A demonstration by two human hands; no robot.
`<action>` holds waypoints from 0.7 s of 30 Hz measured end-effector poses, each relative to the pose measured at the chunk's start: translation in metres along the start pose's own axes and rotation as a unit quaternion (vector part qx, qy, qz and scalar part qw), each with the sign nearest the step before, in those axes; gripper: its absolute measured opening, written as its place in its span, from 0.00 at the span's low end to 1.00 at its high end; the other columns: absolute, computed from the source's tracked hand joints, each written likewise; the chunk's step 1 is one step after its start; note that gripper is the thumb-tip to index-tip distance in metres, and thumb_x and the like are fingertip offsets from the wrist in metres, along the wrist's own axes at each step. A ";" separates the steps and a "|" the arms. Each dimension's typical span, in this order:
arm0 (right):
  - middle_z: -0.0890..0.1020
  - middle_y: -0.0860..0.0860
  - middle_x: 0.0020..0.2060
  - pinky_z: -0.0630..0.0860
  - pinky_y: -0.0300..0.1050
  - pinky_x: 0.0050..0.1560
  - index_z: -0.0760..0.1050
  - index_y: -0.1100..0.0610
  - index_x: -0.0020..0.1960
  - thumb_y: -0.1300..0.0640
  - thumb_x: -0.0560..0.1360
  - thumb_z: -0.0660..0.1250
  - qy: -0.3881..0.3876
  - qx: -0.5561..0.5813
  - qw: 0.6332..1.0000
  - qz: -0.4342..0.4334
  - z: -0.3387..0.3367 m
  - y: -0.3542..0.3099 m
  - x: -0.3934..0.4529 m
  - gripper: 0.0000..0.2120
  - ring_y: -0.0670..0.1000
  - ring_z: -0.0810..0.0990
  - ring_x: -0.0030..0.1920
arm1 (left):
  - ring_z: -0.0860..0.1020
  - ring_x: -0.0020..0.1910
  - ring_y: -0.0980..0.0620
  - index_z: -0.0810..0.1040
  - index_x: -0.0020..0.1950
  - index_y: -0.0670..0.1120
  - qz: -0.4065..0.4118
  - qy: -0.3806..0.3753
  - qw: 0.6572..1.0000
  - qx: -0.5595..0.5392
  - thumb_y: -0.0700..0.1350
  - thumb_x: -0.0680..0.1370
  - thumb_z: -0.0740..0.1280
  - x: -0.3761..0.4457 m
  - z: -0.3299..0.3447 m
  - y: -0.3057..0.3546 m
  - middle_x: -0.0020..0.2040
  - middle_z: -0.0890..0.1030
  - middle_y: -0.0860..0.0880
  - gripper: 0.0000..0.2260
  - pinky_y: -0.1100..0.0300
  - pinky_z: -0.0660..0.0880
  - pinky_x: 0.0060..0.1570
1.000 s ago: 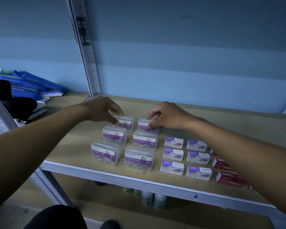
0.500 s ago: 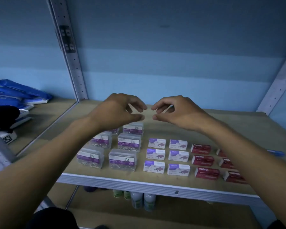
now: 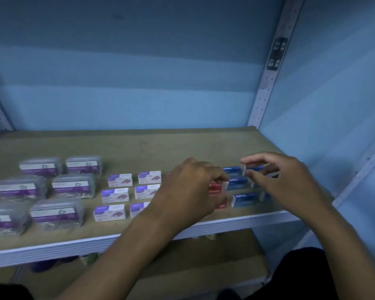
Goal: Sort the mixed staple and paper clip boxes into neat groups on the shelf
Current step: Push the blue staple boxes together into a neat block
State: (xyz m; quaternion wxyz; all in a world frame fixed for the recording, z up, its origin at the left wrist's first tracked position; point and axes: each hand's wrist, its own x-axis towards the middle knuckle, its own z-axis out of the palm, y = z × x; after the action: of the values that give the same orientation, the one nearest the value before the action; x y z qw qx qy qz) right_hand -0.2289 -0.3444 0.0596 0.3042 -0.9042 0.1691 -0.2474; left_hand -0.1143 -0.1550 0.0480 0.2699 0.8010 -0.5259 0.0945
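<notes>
On the tan, matte shelf board (image 3: 139,146) the boxes lie in colour groups. Far left, 6 clear plastic paper clip boxes (image 3: 73,186) with purple-and-white labels stand in 2 columns of 3, loose metal clips showing through their walls. Just beside them to the right, 6 white-and-purple cardboard staple boxes (image 3: 115,195) form the same 2-by-3 block, small and rectangular, with crisp edges.

The left hand (image 3: 191,191) reaches over the red staple boxes (image 3: 215,188), covering most of them; its fingers are curled downward with the tips at a red box, but blur hides whether they actually pinch it. To the right, touching the red group, sit the blue staple boxes (image 3: 245,199), glossy card with a white end.

The right hand (image 3: 277,180) hovers over the blue group's far right side, thumb and forefinger pinching the rear blue box (image 3: 254,168) at its top and front edges.

A ribbed pale metal lip (image 3: 74,245) fronts the shelf; a perforated upright (image 3: 268,83) rises at the right.
</notes>
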 end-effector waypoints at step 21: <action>0.82 0.45 0.47 0.65 0.23 0.40 0.84 0.41 0.55 0.54 0.75 0.74 -0.020 -0.071 0.991 0.108 -0.021 0.077 -0.036 0.11 0.36 0.75 0.39 | 0.68 0.54 0.50 0.81 0.59 0.63 -0.001 -0.028 0.990 0.141 0.59 0.74 0.68 0.019 0.039 0.036 0.51 0.84 0.58 0.14 0.53 0.66 0.51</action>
State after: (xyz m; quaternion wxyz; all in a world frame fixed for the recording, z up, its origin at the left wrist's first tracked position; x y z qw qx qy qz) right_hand -0.2818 -0.3958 0.0131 0.2676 -0.9048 0.2768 -0.1821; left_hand -0.1439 -0.2016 0.0355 0.1392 0.8341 -0.5136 0.1452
